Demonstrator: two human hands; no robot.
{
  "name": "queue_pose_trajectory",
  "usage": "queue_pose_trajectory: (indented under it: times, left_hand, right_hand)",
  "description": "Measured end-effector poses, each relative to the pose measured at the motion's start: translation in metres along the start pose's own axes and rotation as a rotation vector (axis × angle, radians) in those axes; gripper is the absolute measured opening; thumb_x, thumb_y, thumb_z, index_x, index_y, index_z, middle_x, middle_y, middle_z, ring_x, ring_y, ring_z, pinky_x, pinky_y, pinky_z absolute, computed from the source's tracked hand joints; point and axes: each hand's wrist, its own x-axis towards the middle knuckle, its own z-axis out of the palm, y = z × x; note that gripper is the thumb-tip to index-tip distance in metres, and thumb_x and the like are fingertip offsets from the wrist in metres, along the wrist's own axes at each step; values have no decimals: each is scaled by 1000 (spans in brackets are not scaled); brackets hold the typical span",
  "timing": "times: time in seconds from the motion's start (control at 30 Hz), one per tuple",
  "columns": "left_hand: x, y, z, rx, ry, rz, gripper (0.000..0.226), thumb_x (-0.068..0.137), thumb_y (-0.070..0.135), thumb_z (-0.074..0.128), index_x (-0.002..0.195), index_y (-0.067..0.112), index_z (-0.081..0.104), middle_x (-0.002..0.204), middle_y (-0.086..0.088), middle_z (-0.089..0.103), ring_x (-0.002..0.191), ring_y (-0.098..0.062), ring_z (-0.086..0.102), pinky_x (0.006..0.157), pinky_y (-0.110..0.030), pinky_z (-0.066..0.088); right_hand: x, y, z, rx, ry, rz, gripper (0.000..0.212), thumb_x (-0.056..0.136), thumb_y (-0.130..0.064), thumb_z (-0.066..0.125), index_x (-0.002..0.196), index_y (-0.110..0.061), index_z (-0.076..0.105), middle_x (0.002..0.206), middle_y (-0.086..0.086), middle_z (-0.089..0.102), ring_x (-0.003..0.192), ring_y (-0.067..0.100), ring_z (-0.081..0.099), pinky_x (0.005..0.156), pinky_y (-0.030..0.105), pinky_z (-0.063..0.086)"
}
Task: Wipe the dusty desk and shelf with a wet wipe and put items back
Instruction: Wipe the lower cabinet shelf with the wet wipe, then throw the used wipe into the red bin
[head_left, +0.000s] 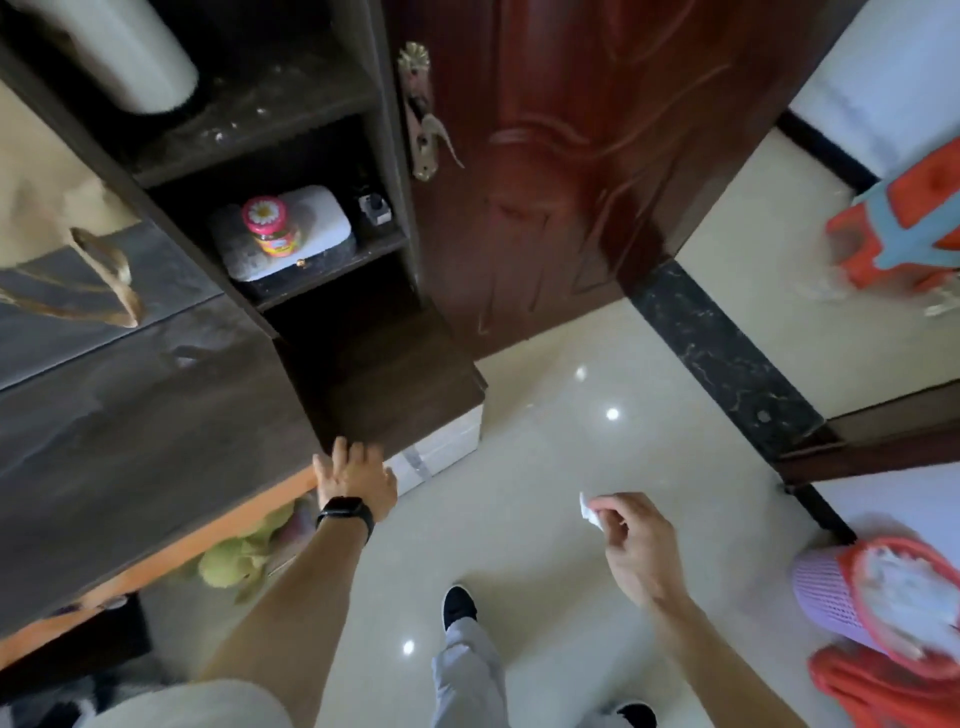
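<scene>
White wet wipe (590, 511) sits pinched in the right hand (631, 551) grip over the glossy floor (545, 467). Left hand (356, 480), fingers spread and holding nothing, rests on the dark tabletop (130, 426) corner. Farther off, a jar (270, 226) stands on the dusty shelf (332, 260).

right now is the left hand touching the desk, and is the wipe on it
Left hand: touching. The head view shows its fingers resting on the desk at the corner edge. The wipe is apart, pinched in the right hand over bare floor.
</scene>
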Motion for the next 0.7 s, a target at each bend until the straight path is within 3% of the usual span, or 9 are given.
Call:
queue_pose_trajectory:
  times: [0.1, 0.23, 0.43, 0.53, 0.6, 0.7]
  left_hand:
    - [-60, 103, -3, 46, -161, 241, 52, 98, 41, 32, 147, 24, 35, 144, -7, 51, 133, -29, 44, 113, -48, 26]
    - [-137, 248, -2, 54, -189, 493, 49, 100, 40, 32, 146, 25, 39, 141, -5, 53, 128, -28, 49, 110, -44, 31]
    - [-251, 447, -2, 29, -40, 875, 43, 100, 38, 38, 140, 28, 49, 139, 1, 54, 125, -21, 51, 106, -35, 36]
    - [-302, 519, -3, 30, 41, 1054, 41, 98, 34, 41, 136, 27, 54, 136, 4, 58, 119, -18, 56, 101, -33, 42]
    - [-328, 562, -5, 57, 124, 1185, 39, 96, 34, 44, 131, 29, 59, 132, 8, 62, 115, -14, 59, 101, -31, 42]
    - [-350, 618, -8, 99, 239, 1332, 34, 94, 34, 46, 122, 30, 65, 122, 11, 66, 114, -12, 59, 102, -32, 40]
  right_hand:
    - [-26, 23, -68, 30, 137, 41, 33, 83, 9, 63, 87, -21, 75, 90, -13, 67, 79, 2, 65, 75, 7, 46]
    - [-75, 78, -153, 50, 196, 171, 28, 93, -4, 57, 91, -26, 74, 99, -10, 64, 85, 2, 61, 74, 4, 41]
    - [-174, 176, -266, 70, 496, 311, 21, 88, -2, 69, 90, -22, 75, 90, -16, 63, 80, -5, 58, 72, 4, 39]
    - [-225, 218, -308, 88, 679, 438, 25, 85, 4, 70, 89, -21, 76, 89, -16, 63, 82, -5, 59, 70, 7, 41]
    - [-248, 245, -331, 83, 776, 501, 29, 84, 6, 70, 88, -22, 75, 90, -9, 65, 84, -2, 60, 71, 7, 42]
    - [-265, 283, -358, 71, 867, 578, 28, 84, 6, 71, 88, -22, 75, 91, -13, 66, 84, -1, 61, 73, 10, 44]
